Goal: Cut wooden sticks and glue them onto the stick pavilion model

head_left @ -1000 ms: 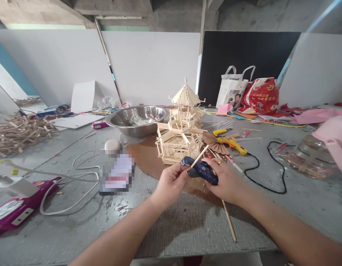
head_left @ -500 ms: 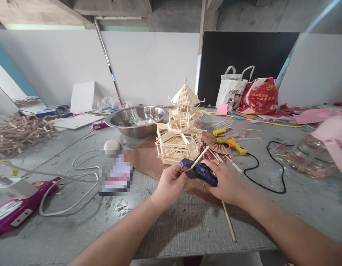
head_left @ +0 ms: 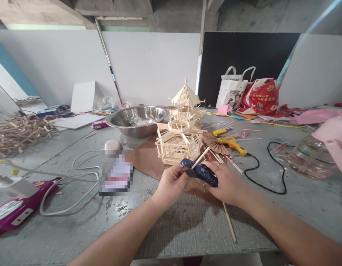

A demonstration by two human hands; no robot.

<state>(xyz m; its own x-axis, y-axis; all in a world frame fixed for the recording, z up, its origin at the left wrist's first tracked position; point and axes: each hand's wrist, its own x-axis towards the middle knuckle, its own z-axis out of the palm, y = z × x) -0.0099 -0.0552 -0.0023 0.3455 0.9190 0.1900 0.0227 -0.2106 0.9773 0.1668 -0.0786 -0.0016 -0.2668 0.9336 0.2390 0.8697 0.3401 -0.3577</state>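
My right hand point(head_left: 226, 181) is closed round a dark blue hand cutter point(head_left: 205, 174). A thin wooden stick point(head_left: 201, 158) crosses the cutter's head at a slant. Its lower end is pinched between the thumb and fingers of my left hand point(head_left: 172, 183), close against the tool. Just beyond both hands stands a pagoda model point(head_left: 182, 144) built of pale sticks, with a pointed roof. A longer wooden stick point(head_left: 229, 223) reaches from beneath my right hand toward the table's front edge; its upper part is hidden.
A brown sheet point(head_left: 147, 157) lies under the model. Right of it are a yellow glue gun point(head_left: 233, 145) with a black cord and a water jug point(head_left: 312, 157). A steel basin point(head_left: 137, 129) stands behind left; a purple power strip point(head_left: 21, 208) and white cables lie left.
Hardly anything differs. Both hands keep the same hold on the stick and cutter, and the whole view has shifted very slightly.
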